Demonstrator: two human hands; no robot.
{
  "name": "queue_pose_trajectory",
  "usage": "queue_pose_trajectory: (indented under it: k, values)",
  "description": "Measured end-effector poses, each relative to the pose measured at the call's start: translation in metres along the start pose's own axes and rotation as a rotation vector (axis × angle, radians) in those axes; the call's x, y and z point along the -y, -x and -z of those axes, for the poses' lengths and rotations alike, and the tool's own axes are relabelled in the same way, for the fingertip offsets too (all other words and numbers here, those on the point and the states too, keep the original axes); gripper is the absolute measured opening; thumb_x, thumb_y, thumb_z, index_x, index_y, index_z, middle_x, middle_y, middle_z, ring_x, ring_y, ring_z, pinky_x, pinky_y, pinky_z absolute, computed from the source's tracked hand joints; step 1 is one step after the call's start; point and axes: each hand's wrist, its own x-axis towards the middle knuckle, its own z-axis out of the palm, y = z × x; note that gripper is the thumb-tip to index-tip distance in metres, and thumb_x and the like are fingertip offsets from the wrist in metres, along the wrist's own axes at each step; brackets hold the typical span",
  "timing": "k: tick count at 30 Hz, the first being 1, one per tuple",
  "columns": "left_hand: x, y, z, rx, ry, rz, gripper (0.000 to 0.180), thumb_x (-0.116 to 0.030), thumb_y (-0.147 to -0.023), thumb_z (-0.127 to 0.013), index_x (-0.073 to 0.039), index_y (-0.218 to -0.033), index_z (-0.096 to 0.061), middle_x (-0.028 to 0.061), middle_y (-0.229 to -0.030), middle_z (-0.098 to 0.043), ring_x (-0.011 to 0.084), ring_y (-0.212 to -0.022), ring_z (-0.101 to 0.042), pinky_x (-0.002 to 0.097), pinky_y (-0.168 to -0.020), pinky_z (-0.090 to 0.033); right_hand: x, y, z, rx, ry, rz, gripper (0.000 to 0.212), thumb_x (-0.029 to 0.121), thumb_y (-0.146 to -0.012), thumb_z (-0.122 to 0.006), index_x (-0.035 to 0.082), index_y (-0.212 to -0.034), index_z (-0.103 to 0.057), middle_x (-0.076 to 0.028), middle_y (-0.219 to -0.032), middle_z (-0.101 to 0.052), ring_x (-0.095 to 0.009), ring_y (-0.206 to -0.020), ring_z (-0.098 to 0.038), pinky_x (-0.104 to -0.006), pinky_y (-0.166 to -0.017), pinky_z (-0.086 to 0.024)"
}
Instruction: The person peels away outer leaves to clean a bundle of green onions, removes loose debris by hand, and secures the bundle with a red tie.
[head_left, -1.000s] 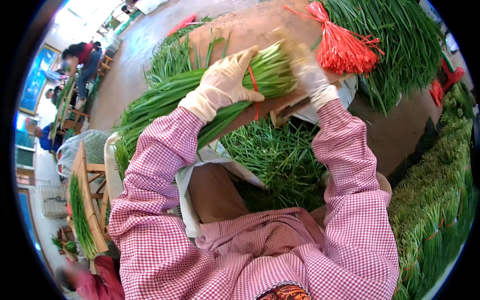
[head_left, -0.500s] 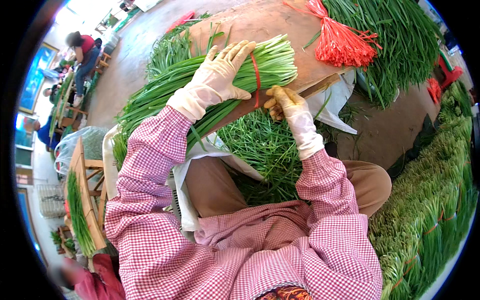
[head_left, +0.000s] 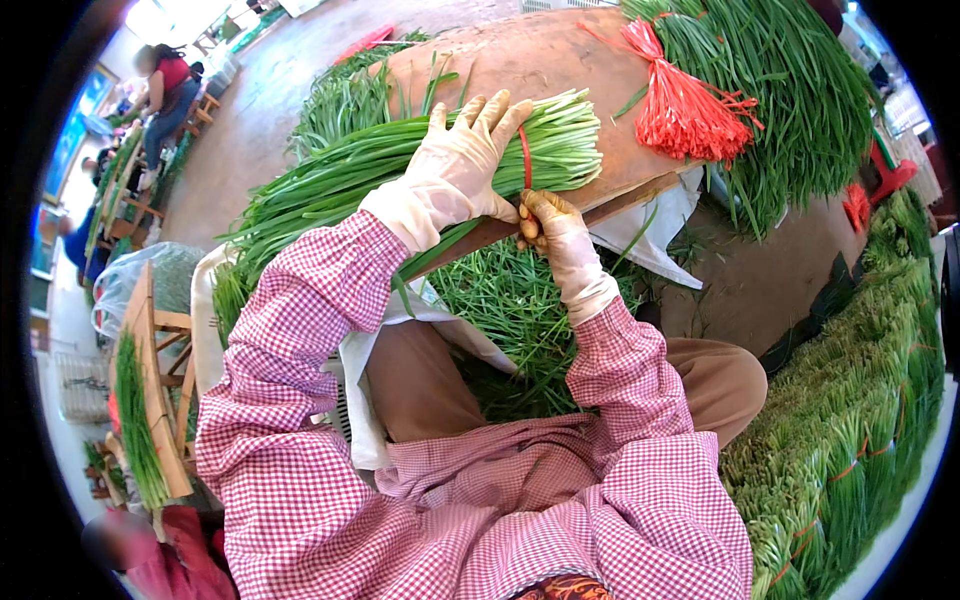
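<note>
A thick bundle of garlic chives (head_left: 340, 165) lies across the brown tabletop (head_left: 545, 55), its pale cut ends toward the right. My left hand (head_left: 455, 165), in a pale thin glove, grips the bundle from above, fingers over its far side and thumb on the near side. A red plastic tie (head_left: 526, 160) crosses the bundle just right of those fingers. At the table's near edge my gloved right hand (head_left: 550, 222) pinches the lower end of the tie, close to my left thumb. The stained fingertips partly hide that end.
A bunch of red ties (head_left: 690, 115) lies at the table's far right beside a large heap of chives (head_left: 790, 100). Loose green leaves (head_left: 510, 300) fill the space below the edge. Tied bundles (head_left: 850, 430) line the right side. A person (head_left: 170, 95) bends at far left.
My right hand has moved left and in against the bundle, pinching at the tie. My left hand still holds the bundle; the whole view has shifted slightly.
</note>
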Motion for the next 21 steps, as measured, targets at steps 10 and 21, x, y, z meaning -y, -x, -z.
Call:
queue_pose_trajectory:
  k: [10, 21]
  values:
    - [0.012, -0.022, -0.018, -0.055, 0.041, 0.089, 0.107, -0.036, -0.051, -0.078, -0.011, -0.135, -0.017, 0.0157, -0.135, -0.03, 0.0305, -0.122, -0.034, 0.0471, -0.098, -0.029, -0.014, -0.005, -0.034, -0.12, 0.104, 0.163, 0.019, 0.019, -0.086, -0.053, 0.007, -0.072, -0.052, 0.007, -0.062, -0.042, -0.003, -0.053, -0.035, -0.0187, -0.047, -0.031]
    - [0.033, -0.015, -0.017, -0.038, 0.302, 0.062, 0.098, -0.039, -0.051, -0.078, -0.007, -0.129, -0.028, 0.018, -0.112, -0.05, 0.0319, -0.103, -0.049, 0.0372, -0.089, -0.039, 0.013, 0.014, 0.003, -0.055, 0.111, 0.312, 0.021, 0.025, -0.088, -0.051, 0.006, -0.08, -0.053, 0.001, -0.059, -0.049, -0.005, -0.048, -0.04, -0.0178, -0.045, -0.033]
